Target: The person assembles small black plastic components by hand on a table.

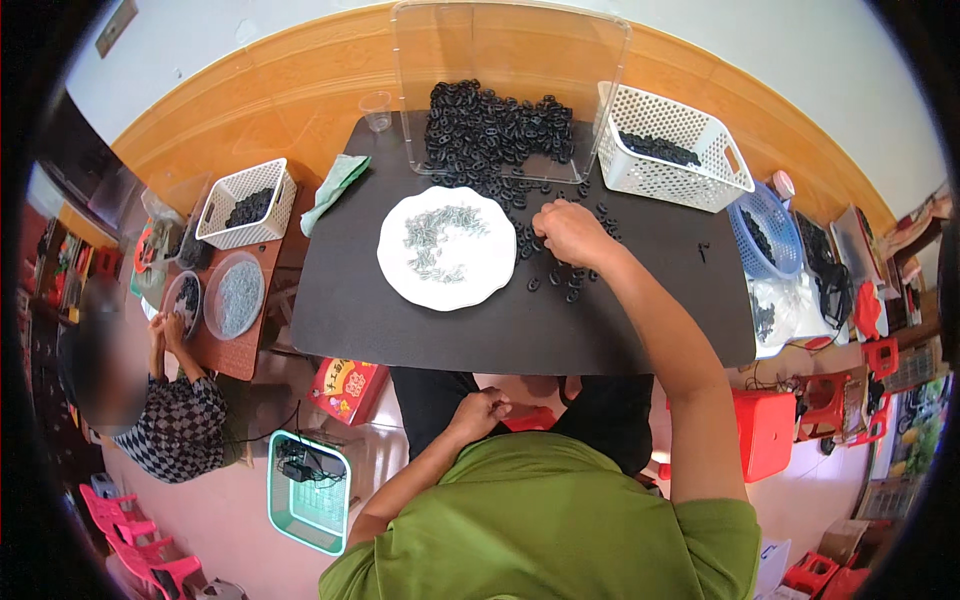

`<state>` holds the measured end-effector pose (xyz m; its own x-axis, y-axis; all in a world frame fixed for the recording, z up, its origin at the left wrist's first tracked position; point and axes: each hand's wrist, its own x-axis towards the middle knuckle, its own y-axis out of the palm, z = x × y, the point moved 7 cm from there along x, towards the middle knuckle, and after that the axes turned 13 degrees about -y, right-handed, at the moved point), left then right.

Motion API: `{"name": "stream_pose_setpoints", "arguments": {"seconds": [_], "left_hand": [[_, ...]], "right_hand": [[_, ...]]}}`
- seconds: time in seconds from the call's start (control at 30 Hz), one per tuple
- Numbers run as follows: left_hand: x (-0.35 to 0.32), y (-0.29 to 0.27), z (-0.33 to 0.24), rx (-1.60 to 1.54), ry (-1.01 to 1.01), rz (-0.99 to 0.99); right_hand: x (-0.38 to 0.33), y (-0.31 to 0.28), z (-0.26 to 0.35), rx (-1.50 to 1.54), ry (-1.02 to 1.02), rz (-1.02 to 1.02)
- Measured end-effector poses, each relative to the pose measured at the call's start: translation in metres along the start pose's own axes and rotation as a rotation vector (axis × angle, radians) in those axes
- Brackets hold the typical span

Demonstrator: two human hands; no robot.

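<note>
My right hand (570, 232) reaches over the dark table, fingertips drawn together among small black oval plastic pieces (553, 278) with holes in them. Whatever is between those fingertips is too small to make out. Left of it stands a white scallop-edged plate (400, 277) with many small silvery metal pins (425, 245) spread on it. My left hand (482, 412) is held low over my lap, in front of the table's near edge, with its fingers curled closed. What it holds, if anything, is hidden.
A clear plastic bin (612, 100) lies tipped at the back, a heap of black pieces spilling from it. A white perforated basket (728, 190) stands at back right. A green cloth (335, 190) hangs over the left corner. Another person (180, 425) works at a side table.
</note>
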<state>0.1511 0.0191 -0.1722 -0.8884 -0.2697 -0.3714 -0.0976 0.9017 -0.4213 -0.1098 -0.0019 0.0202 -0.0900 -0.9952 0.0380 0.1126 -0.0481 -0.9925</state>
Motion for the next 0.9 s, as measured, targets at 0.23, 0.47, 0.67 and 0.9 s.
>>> {"name": "stream_pose_setpoints", "arguments": {"seconds": [0.23, 0.47, 0.67, 0.9], "left_hand": [[0.001, 0.006, 0.001, -0.018, 0.027, 0.09], [0.009, 0.016, -0.001, 0.083, 0.14, 0.156], [0.0, 0.005, -0.014, -0.035, 0.112, 0.178], [-0.039, -0.031, -0.049, -0.03, 0.083, 0.08]], "right_hand": [[-0.006, -0.008, -0.001, 0.085, -0.031, -0.049], [-0.009, -0.005, 0.002, 0.08, 0.044, -0.044], [-0.03, -0.036, 0.003, 0.279, 0.054, -0.453], [-0.065, -0.035, -0.026, 0.72, 0.124, -0.7]]}}
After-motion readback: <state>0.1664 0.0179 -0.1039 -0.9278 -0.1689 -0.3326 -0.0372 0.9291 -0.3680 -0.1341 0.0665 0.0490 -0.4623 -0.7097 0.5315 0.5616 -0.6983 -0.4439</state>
